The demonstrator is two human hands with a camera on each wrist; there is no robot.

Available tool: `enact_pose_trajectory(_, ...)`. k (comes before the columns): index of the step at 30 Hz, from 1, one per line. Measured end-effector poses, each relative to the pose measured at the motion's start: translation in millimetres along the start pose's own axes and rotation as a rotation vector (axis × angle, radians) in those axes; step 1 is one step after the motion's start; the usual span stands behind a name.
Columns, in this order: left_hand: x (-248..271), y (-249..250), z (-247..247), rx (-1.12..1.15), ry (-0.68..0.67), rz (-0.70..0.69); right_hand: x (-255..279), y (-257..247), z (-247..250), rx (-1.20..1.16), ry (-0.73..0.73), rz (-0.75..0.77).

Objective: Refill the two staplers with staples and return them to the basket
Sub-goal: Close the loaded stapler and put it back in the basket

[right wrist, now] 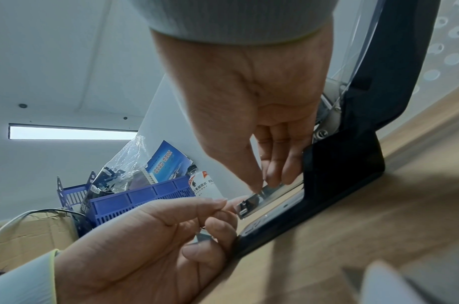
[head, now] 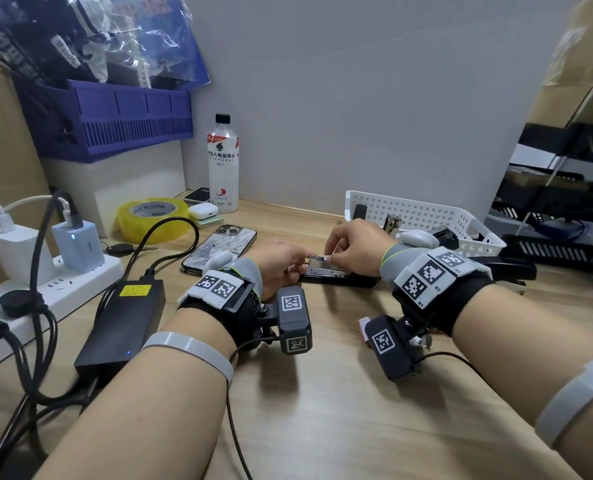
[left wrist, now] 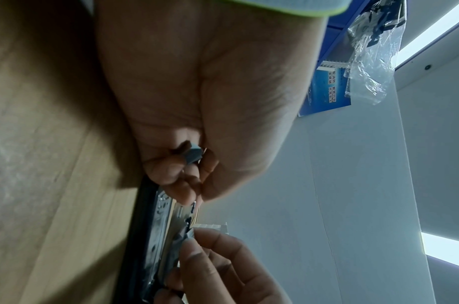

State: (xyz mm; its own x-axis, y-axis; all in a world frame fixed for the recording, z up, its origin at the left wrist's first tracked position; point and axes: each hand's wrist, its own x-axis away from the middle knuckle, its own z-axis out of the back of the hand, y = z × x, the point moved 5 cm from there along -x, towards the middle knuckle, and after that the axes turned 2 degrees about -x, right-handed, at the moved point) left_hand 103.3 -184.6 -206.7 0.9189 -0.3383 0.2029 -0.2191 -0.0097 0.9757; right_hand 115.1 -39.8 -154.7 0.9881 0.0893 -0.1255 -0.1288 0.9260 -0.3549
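A black stapler (head: 336, 278) lies opened flat on the wooden desk, its lid (head: 506, 266) folded back to the right. My left hand (head: 281, 261) pinches the front end of the stapler's metal magazine (right wrist: 249, 203), with a small grey piece (left wrist: 194, 154) tucked in its curled fingers. From above, my right hand (head: 353, 247) pinches a pale staple strip (head: 326, 258) at the magazine, seen also in the left wrist view as the staple strip (left wrist: 210, 227). Just behind stands the white perforated basket (head: 426, 206); black and metal parts (head: 393, 223) show inside it, partly hidden by my right wrist.
A phone (head: 218, 247), a drink bottle (head: 223, 164) and a yellow tape roll (head: 153, 216) stand to the left. Nearer left lie a power strip (head: 45, 289) and a black adapter (head: 121, 323) with cables. Black trays (head: 565, 202) fill the right edge.
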Motion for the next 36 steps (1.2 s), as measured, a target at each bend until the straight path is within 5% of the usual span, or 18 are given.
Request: enact_pose_trajectory(36, 0.1, -0.2, 0.3, 0.012, 0.008, 0.011, 11.2, -16.7, 13.7, 0.002, 0.001, 0.098)
